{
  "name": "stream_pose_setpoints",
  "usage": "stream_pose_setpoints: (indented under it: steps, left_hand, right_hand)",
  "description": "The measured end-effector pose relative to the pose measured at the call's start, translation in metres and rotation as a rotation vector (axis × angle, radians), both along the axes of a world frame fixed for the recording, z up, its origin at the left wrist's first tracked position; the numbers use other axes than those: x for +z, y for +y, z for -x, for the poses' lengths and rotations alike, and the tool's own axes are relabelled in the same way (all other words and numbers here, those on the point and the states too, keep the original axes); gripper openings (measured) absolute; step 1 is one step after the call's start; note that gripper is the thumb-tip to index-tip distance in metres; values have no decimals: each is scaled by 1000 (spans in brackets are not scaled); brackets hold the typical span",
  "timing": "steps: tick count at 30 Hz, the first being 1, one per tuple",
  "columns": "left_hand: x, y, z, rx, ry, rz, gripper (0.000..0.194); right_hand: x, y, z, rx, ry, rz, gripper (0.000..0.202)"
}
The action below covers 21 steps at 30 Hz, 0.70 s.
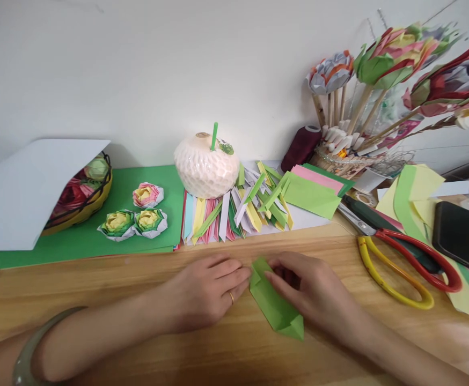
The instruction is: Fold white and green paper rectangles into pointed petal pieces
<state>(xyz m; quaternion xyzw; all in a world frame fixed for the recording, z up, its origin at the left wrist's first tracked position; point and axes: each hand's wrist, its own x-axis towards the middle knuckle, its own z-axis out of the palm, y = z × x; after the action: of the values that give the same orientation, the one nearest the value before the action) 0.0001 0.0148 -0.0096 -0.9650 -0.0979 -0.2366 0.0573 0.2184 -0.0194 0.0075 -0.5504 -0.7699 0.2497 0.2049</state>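
Observation:
A light green paper piece [273, 303] with folded corners lies slantwise on the wooden table [146, 354]. My right hand [310, 289] grips its upper right edge between thumb and fingers. At its upper left end is my left hand [214, 292], palm down with the fingers close together and a ring on one; whether anything is under these fingertips is hidden. Behind the hands, many folded paper strips [254, 201] are heaped beside a white textured round ornament [206, 166].
Three paper flowers [148, 194] sit on green sheets [162, 177] at the left, near a yellow basket [77, 217] partly under white paper [29, 187]. Scissors [395, 268], a black phone [463, 236] and green paper rectangles [309, 195] lie to the right, before paper flowers on sticks [395, 59].

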Motion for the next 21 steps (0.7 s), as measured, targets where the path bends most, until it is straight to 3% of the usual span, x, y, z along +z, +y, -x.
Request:
stream_pose_setpoints:
  steps: [8, 14, 21]
  left_hand:
    - [1, 0, -1, 15, -9, 21, 39]
    - [0, 2, -1, -5, -25, 34, 34]
    - [-5, 1, -1, 13, -33, 68, 24]
  right_hand:
    - [-4, 3, -1, -20, -21, -2, 18]
    - [-10, 0, -1, -12, -47, -156, 12]
    - [-9, -6, -2, 212, -199, -405, 24]
